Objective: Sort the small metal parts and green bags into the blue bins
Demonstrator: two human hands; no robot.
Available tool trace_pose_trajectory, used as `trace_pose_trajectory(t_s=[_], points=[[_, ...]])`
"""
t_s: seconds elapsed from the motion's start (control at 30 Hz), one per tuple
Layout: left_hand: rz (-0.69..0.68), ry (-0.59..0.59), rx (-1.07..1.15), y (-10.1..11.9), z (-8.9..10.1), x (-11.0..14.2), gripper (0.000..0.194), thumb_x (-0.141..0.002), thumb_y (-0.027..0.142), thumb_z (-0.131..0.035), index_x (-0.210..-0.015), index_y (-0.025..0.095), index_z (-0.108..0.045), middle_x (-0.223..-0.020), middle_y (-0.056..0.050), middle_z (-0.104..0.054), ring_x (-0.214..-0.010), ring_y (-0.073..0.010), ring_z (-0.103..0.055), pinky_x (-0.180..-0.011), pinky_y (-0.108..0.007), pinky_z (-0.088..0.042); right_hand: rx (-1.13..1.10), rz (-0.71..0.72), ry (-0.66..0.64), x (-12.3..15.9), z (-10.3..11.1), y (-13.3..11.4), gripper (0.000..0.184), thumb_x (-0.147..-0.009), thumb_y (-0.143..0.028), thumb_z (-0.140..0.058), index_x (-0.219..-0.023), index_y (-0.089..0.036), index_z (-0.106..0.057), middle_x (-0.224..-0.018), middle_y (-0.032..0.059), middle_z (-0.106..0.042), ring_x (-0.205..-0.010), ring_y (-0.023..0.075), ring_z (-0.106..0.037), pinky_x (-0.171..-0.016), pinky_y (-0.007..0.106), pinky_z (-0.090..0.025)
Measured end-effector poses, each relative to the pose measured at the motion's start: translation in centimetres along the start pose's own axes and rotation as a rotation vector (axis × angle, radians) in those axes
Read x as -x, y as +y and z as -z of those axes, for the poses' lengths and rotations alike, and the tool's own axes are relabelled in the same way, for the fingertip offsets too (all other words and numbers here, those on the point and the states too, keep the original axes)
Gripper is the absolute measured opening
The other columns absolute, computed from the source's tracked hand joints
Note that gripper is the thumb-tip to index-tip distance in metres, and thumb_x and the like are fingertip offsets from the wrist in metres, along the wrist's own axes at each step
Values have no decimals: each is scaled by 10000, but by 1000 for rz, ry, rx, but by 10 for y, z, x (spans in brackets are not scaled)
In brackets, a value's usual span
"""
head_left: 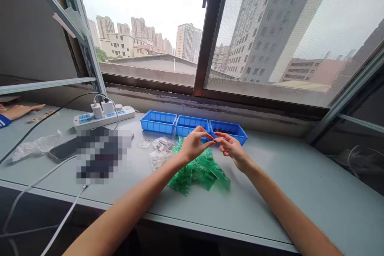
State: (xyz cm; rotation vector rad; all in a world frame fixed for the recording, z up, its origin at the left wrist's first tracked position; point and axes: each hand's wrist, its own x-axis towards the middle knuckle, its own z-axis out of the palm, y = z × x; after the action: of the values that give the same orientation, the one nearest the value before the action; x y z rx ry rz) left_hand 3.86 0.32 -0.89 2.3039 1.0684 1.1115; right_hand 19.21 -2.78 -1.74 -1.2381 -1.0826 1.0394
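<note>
My left hand point(195, 144) and my right hand point(232, 148) meet at the fingertips in front of the blue bins. Both pinch at one small dark piece point(213, 140), too small to name. Beneath them lies a heap of green plastic bags point(198, 172). Clear plastic bags point(162, 148) rest just left of the green ones. Behind my hands, the right blue bin point(240, 132) holds small black parts point(223, 131). Part of the middle blue bin point(192, 122) is covered by my left hand.
A third blue bin point(159, 122) stands at the left of the row. Further left are a white power strip point(123, 115) with plugs and cables, a phone point(64, 149) and a blurred-out device point(102, 154). Another person's hand point(24, 111) rests at the far left. A window point(150, 20) rises behind the table.
</note>
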Motion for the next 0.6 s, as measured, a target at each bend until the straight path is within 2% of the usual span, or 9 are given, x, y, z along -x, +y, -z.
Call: trace_pose_trajectory(t_s=[0.13, 0.27, 0.47, 0.6], points=[[-4, 16, -5, -2, 0, -1, 110, -749, 311, -696, -819, 228, -714, -878, 9, -579, -607, -76, -504, -560, -211, -389, -34, -18, 10, 1, -1, -1, 408, -540, -429, -741, -869, -190, -699, -702, -8, -619, -423, 32, -346, -368, 193, -204], [-26, 22, -30, -2, 1, -1, 110, -758, 322, -683, -809, 228, -711, -874, 9, -569, -605, -77, -504, -561, -213, -383, -29, -73, -2, 3, -1, -5, 330, -526, -420, -760, -770, -199, -736, -755, 12, -659, -442, 33, -353, -373, 192, -203], [-37, 35, -11, 0, 1, -2, 109, -804, 259, -632, -883, 223, -698, -877, 11, -558, -562, -63, -460, -574, -214, -400, -129, -206, 13, 8, -3, -14, 196, -560, -307, -777, -737, -226, -755, -811, 5, -684, -467, 29, -371, -375, 155, -263], [-69, 43, 23, -1, 0, -2, 130, -832, 212, -582, -909, 218, -686, -863, 10, -551, -565, -63, -460, -600, -209, -428, -226, -299, -43, 10, -6, -15, 104, -639, -235, -740, -742, -239, -751, -876, 5, -693, -471, 28, -383, -372, 132, -306]])
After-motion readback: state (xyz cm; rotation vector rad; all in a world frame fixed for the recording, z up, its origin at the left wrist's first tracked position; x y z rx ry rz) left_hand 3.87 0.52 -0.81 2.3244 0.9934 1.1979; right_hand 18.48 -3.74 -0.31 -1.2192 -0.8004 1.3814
